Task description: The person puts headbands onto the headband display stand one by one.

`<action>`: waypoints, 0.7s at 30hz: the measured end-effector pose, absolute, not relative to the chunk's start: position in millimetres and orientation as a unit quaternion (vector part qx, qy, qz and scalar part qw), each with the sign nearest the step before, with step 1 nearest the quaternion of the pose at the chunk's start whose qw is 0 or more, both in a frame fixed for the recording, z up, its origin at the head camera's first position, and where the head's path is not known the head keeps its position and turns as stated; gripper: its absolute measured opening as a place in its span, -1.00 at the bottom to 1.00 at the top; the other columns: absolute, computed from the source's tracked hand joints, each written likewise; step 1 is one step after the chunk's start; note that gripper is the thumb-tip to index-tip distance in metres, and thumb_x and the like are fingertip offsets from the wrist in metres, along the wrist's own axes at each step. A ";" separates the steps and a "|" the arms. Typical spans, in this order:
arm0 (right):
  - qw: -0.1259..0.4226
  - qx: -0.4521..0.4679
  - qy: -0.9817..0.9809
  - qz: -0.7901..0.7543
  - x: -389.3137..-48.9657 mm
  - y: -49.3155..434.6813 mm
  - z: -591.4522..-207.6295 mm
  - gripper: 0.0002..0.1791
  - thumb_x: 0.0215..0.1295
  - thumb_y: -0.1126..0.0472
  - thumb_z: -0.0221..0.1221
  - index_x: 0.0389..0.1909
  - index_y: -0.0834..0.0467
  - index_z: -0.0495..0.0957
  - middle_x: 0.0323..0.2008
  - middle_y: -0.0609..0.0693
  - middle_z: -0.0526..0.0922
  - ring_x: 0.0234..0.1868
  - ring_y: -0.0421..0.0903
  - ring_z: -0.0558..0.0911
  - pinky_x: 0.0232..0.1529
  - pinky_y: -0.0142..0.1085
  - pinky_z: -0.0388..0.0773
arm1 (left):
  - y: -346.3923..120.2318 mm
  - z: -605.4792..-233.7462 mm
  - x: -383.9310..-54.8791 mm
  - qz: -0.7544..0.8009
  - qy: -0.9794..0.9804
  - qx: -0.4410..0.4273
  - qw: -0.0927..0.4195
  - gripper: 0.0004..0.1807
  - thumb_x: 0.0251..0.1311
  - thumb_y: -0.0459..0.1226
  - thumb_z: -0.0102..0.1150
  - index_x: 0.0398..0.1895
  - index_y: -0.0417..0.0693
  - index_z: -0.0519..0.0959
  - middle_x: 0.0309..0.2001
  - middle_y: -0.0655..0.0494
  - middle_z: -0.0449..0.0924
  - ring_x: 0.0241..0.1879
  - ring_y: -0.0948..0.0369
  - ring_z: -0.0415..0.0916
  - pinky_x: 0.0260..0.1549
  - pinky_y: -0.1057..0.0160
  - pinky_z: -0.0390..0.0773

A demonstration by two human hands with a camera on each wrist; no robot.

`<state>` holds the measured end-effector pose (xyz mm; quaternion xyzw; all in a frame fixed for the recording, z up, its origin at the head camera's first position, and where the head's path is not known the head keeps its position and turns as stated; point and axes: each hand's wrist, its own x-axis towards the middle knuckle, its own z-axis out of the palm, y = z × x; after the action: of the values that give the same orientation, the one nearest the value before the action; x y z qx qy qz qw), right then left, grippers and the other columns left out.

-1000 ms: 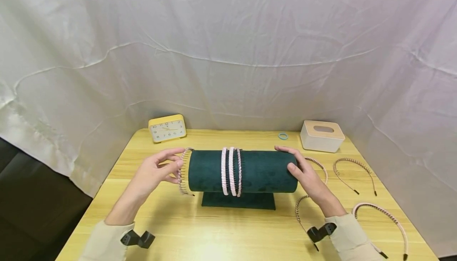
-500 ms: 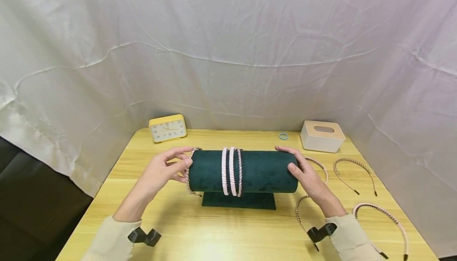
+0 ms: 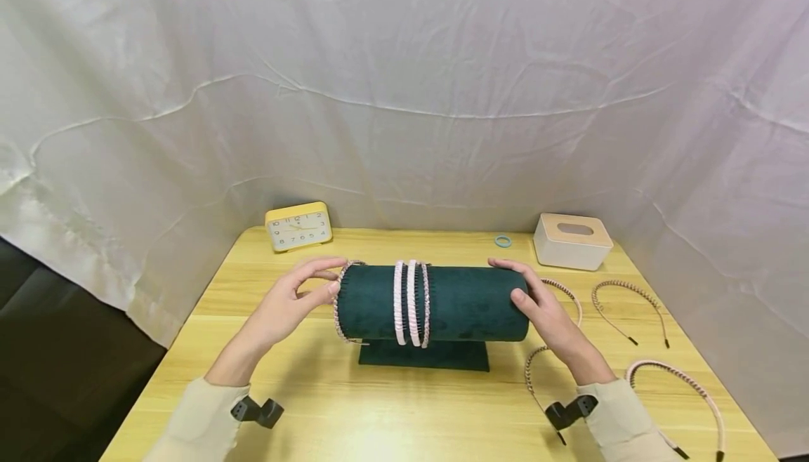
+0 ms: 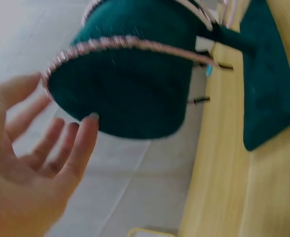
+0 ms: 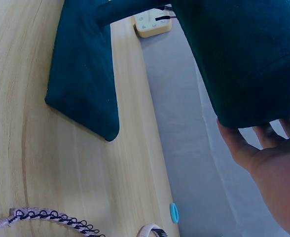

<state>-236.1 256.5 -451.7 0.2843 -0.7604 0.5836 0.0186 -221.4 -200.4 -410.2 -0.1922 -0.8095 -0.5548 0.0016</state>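
A: Head view first: where is the rose-pink braided headband (image 3: 337,314)?

B: Round the left end of the dark teal display roll (image 3: 474,300). The base (image 3: 423,358) lifts that roll off the tabletop (image 3: 316,413), probably to let headband ends hang below.

A: And the hands?

B: The left hand (image 3: 284,304) is loosely spread, its fingertips at the headband's outer edge without clenching it. The right hand (image 3: 548,314) grips the roll's opposite end, thumb in front and fingers over the back, likely steadying it.

A: Why three more headbands (image 3: 412,300) midway?

B: They stand side by side, I'd guess so each one shows.

A: Left wrist view?

B: One fingertip meets the headband, another the rim of the roll's end face. The fingers are well parted, which suggests light guiding rather than a firm hold.

A: Right wrist view?

B: Fingertips rest along the roll's far rim; the thumb is out of sight there, so I can't tell how tight that grip is.
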 end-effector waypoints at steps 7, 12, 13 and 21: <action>0.021 0.288 -0.759 0.584 -235.6 255.6 -450.7 -0.45 0.79 0.22 -0.13 0.69 0.09 0.23 0.67 0.10 0.29 0.56 -0.29 0.40 0.39 -0.50 0.44 | -206.2 -419.7 -229.9 -0.548 -0.794 -0.263 0.015 -0.59 0.62 -0.25 0.20 0.44 0.16 0.63 0.63 0.09 0.34 0.55 0.31 0.31 0.32 0.45 0.52; 0.019 0.287 -0.758 0.585 -236.1 255.4 -451.0 -0.45 0.79 0.23 -0.13 0.69 0.08 0.23 0.67 0.10 0.28 0.56 -0.29 0.40 0.39 -0.50 0.46 | -205.0 -428.3 -236.2 -0.569 -0.768 -0.292 0.029 -0.59 0.60 -0.36 0.18 0.41 0.02 0.64 0.59 -0.01 0.41 0.53 0.35 0.37 0.38 0.45 0.50; 0.018 0.287 -0.758 0.586 -236.3 255.5 -451.3 -0.45 0.79 0.23 -0.14 0.69 0.08 0.23 0.67 0.10 0.28 0.56 -0.29 0.40 0.39 -0.50 0.46 | -204.2 -429.4 -237.1 -0.571 -0.765 -0.295 0.033 -0.60 0.59 -0.38 0.18 0.40 0.00 0.64 0.57 -0.02 0.43 0.53 0.35 0.38 0.39 0.44 0.49; 0.019 0.288 -0.757 0.587 -238.2 257.2 -454.8 -0.46 0.79 0.24 -0.15 0.69 0.11 0.21 0.67 0.09 0.28 0.55 -0.29 0.41 0.39 -0.50 0.45 | -196.9 -428.4 -242.4 -0.534 -0.793 -0.287 0.059 -0.65 0.55 -0.28 0.28 0.31 0.21 0.71 0.45 0.21 0.58 0.50 0.26 0.43 0.49 0.36 0.38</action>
<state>-238.2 257.2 -454.8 0.2877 -0.7567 0.5868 0.0188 -242.4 -196.9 -428.4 -0.2868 -0.7930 -0.5342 0.0589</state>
